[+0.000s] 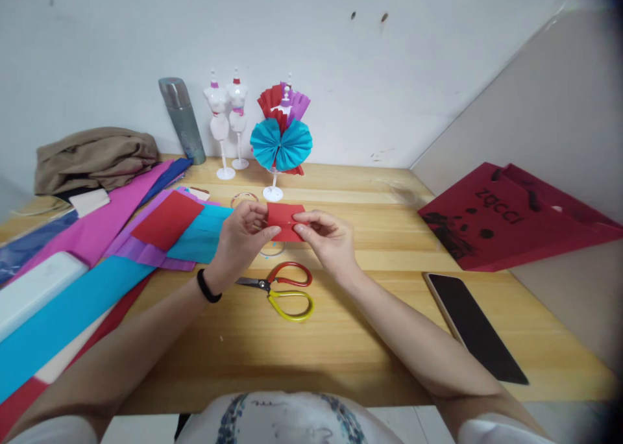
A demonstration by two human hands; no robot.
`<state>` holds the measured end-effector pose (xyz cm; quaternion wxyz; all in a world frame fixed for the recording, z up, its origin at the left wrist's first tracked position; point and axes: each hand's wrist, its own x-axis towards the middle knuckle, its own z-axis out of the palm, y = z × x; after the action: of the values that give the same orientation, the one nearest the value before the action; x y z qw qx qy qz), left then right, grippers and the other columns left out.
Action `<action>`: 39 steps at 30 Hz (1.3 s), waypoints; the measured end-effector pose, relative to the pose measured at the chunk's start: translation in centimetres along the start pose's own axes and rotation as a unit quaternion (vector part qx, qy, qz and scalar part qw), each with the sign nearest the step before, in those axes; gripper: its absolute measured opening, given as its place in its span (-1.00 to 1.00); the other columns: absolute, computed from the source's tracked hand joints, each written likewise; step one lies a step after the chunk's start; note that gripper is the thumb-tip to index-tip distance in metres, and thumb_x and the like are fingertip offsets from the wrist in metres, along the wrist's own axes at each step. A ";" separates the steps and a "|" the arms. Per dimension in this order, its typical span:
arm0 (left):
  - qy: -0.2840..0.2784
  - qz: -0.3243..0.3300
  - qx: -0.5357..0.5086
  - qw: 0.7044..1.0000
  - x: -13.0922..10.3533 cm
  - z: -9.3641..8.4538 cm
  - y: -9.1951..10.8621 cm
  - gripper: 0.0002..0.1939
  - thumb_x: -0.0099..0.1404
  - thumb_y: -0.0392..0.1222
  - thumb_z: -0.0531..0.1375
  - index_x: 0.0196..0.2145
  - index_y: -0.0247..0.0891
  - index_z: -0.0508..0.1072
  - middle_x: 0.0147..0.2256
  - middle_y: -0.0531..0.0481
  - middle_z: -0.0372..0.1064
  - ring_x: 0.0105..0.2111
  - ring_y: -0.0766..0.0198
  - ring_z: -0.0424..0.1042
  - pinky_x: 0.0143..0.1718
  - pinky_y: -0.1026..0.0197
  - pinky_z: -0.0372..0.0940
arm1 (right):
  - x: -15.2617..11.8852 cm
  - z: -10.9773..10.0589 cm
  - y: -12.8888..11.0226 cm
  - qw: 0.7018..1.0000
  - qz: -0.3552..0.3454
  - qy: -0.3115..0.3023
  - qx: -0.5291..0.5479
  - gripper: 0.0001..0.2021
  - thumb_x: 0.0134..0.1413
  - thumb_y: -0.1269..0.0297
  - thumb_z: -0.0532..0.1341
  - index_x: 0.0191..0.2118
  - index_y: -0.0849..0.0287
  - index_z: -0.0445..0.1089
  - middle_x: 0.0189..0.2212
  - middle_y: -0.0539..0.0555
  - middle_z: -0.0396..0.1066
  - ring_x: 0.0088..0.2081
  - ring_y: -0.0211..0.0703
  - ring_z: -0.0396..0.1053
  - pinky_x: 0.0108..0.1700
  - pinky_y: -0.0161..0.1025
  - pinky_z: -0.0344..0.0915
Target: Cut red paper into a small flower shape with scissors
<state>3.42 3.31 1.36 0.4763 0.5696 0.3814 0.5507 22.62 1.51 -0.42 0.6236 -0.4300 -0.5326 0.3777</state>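
Observation:
A small red paper piece [286,215] is held up between both hands over the middle of the table. My left hand [244,233] pinches its left edge, and a black band circles that wrist. On the right edge, my right hand [327,235] grips it between thumb and fingers. Scissors [265,285] with one red and one yellow handle lie on the table just below the hands. Behind the paper stands a white mannequin [273,187] dressed in blue, red and purple pleated paper.
Two bare white mannequins [219,123] and a flask [183,123] stand at the back. Coloured paper [104,295], a white case [41,291] and brown cloth [97,157] lie left. A red bag [511,220] and a phone [474,324] are right.

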 end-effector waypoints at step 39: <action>-0.055 0.027 0.071 0.996 -0.3 -0.2 -0.3 -0.93 0.23 -0.19 0.47 -0.30 -0.15 0.80 -0.35 -0.03 0.74 -0.37 0.18 0.64 -0.34 0.21 0.48 | -0.1 -0.2 -0.4 0.999 0.029 -0.039 -0.010 -0.83 -0.01 0.10 0.60 -0.31 0.02 0.76 -0.33 0.07 0.74 -0.37 -0.12 0.55 -0.26 -0.15 0.52</action>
<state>3.26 3.08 0.98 0.4393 0.6415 0.3773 0.5031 22.82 1.26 -0.09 0.5866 -0.4368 -0.5476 0.4065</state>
